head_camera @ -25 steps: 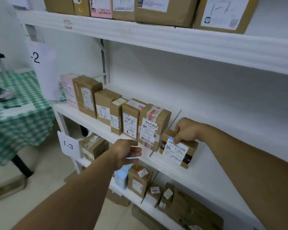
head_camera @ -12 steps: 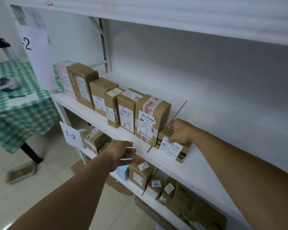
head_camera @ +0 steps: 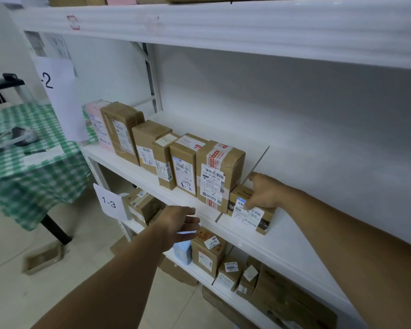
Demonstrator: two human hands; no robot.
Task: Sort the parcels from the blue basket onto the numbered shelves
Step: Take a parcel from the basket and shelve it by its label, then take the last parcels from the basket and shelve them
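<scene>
**Small parcel down on the middle shelf, right of centre**

Our right hand [head_camera: 262, 193] lies on top of the small brown parcel [head_camera: 253, 216]. Its fingers [head_camera: 248, 201] are fairly straight and draped over the labelled front, with the thumb lifted near the thin divider [head_camera: 256, 165], so it's touching more than gripping. The parcel sits flat on the middle shelf [head_camera: 285, 231], just right of the divider, and the upright taped parcel [head_camera: 217, 176] is on the other side. Our left hand [head_camera: 178, 224] hovers mid-frame in front of the shelf edge, fingers loose and spread, holding nothing.
</scene>
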